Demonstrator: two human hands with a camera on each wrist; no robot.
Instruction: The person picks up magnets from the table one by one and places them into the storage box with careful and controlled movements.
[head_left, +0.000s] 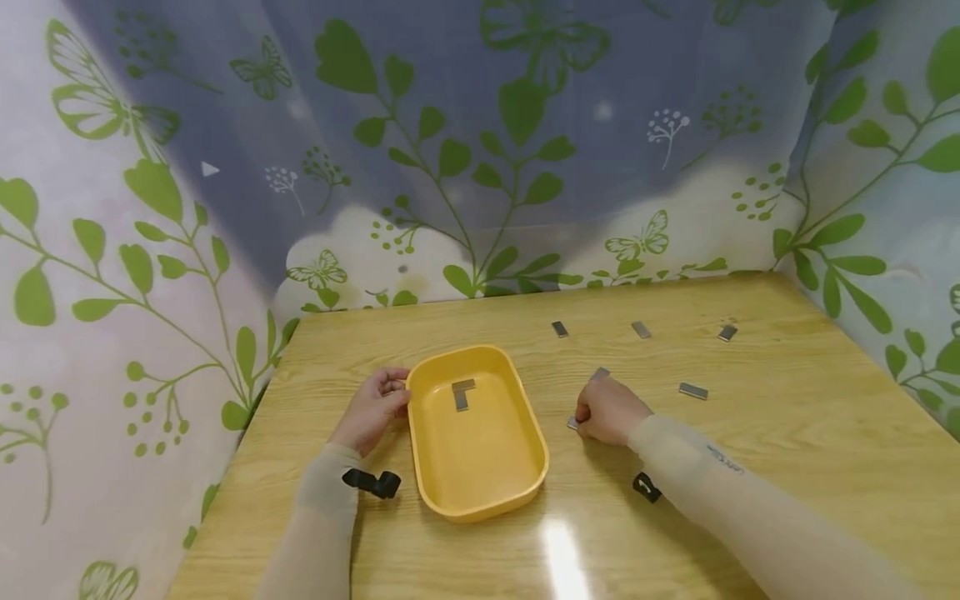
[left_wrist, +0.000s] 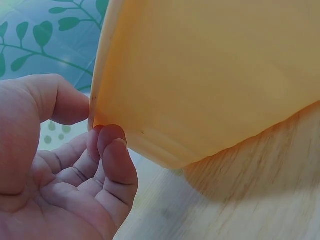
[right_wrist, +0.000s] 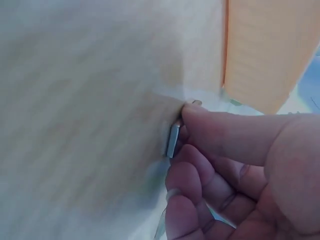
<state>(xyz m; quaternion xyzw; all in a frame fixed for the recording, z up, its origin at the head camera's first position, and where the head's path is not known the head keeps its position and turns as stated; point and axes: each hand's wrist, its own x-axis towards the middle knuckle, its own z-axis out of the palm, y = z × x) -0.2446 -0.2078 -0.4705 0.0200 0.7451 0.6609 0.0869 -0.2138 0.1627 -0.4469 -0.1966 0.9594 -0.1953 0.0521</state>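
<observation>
A yellow tray (head_left: 480, 492) stands on the table, two small grey metal bars (head_left: 461, 400) lying inside it. My left hand (head_left: 372, 410) pinches the tray's left rim; in the left wrist view the thumb is on the rim's outside and the fingertips are beneath it. To the right of the tray, my right hand (head_left: 611, 412) holds a small metal bar (right_wrist: 173, 141) between thumb and fingers, down close to the tabletop. One end of that bar shows beside the fingers in the head view. Just beyond the same hand lies another bar (head_left: 600, 373), partly hidden by it.
More metal bars lie apart on the wooden table (head_left: 787, 433): one behind the tray's right corner (head_left: 560, 329), one at the back (head_left: 641, 329), one at far right (head_left: 727, 333), and one nearer (head_left: 693, 391). Leaf-patterned cloth (head_left: 487, 208) borders the table's back and sides.
</observation>
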